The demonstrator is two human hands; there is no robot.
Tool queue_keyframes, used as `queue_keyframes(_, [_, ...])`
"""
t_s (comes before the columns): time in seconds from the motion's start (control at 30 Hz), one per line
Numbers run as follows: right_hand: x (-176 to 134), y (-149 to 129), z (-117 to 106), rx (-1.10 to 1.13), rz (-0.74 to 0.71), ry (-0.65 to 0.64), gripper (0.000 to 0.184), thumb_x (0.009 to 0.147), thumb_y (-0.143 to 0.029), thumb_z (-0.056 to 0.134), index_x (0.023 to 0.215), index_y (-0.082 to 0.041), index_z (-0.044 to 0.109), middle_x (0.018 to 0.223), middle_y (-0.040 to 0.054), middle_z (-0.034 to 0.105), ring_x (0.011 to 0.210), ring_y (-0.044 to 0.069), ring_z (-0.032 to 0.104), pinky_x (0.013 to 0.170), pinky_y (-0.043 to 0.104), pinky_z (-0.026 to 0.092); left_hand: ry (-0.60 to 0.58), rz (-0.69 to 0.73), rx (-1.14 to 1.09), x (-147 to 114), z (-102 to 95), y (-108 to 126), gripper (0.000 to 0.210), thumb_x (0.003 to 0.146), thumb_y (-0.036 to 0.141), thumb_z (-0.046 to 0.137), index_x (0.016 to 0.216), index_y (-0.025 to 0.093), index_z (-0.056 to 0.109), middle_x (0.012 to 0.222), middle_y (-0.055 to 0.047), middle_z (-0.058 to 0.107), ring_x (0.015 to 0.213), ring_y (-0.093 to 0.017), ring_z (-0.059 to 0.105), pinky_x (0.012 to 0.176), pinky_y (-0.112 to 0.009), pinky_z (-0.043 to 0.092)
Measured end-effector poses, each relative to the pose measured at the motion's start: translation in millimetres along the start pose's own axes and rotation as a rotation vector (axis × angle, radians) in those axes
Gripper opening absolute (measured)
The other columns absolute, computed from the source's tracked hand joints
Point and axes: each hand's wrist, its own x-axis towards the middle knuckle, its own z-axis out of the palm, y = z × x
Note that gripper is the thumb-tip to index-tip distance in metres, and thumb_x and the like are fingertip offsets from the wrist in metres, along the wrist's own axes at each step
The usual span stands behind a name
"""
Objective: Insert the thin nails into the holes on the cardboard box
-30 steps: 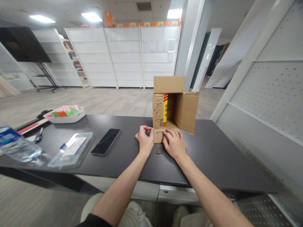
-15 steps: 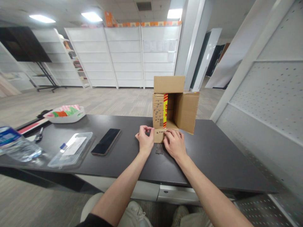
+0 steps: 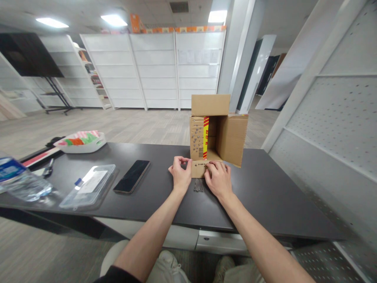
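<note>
A brown cardboard box (image 3: pixel 232 137) stands on its side on the dark desk, its mouth facing me. Its lower flap (image 3: pixel 198 171) lies toward me, with a row of small dark holes or screw heads. My left hand (image 3: pixel 181 175) is closed, thumb and forefinger pinching the flap's left corner. My right hand (image 3: pixel 219 179) rests over the flap's right part, fingers bent and together; whatever is under its fingertips is hidden. Between the hands, several thin screws or nails (image 3: pixel 198 185) lie side by side at the flap's near edge. Round metal heads (image 3: pixel 196 137) dot the box's left flap.
Left on the dark desk (image 3: pixel 265 196) are a black phone (image 3: pixel 132 177), a clear plastic case (image 3: pixel 88 186), a water bottle (image 3: pixel 23 181) and a white tray (image 3: pixel 88 146) with colourful packets. A perforated white panel (image 3: pixel 347 118) rises at the right.
My right hand has shifted very slightly to the right on the flap, showing a little more of it. My left hand and the box stay in place.
</note>
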Motion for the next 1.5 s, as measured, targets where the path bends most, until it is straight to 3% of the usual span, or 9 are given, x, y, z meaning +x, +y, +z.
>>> queue_keyframes(0.9, [0.9, -4.0, -7.5, -0.127, 0.141, -0.004, 0.024, 0.084, -0.022, 0.047, 0.103, -0.016, 0.061, 0.102, 0.0107, 0.060, 0.096, 0.025, 0.048, 0.082, 0.037, 0.031, 0.002, 0.019, 0.010, -0.7, -0.9, 1.3, 0.018, 0.080, 0.032, 0.060, 0.088, 0.023, 0.047, 0.082, 0.002, 0.066, 0.076, -0.013, 0.060, 0.085, -0.033, 0.039])
queue_keyframes(1.5, [2.3, -0.1, -4.0, -0.162, 0.138, -0.008, 0.018, 0.085, -0.020, 0.049, 0.098, -0.019, 0.060, 0.100, 0.0081, 0.061, 0.095, 0.023, 0.047, 0.081, 0.035, 0.027, 0.006, 0.034, -0.007, -1.0, 0.0, -1.0, 0.018, 0.080, 0.033, 0.060, 0.089, 0.023, 0.048, 0.082, 0.001, 0.066, 0.076, -0.013, 0.060, 0.085, -0.033, 0.039])
